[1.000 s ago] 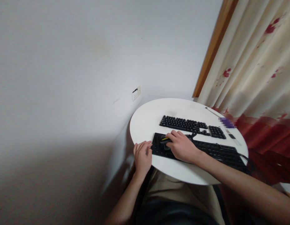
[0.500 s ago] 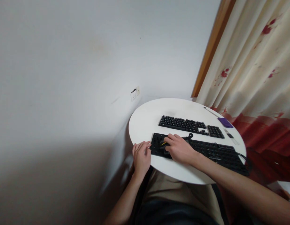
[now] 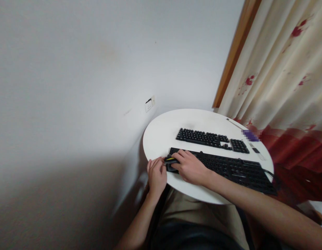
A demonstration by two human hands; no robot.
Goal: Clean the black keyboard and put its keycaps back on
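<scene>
Black keyboard (image 3: 233, 168) on the near side of a white counter (image 3: 161, 132), my right hand (image 3: 190, 167) gripping a black-and-yellow tool (image 3: 170, 160) at the keyboard's left end, my left hand (image 3: 157, 176) there too, fingers bent, hold unclear, rows of black keys (image 3: 198, 136) on the far side
</scene>
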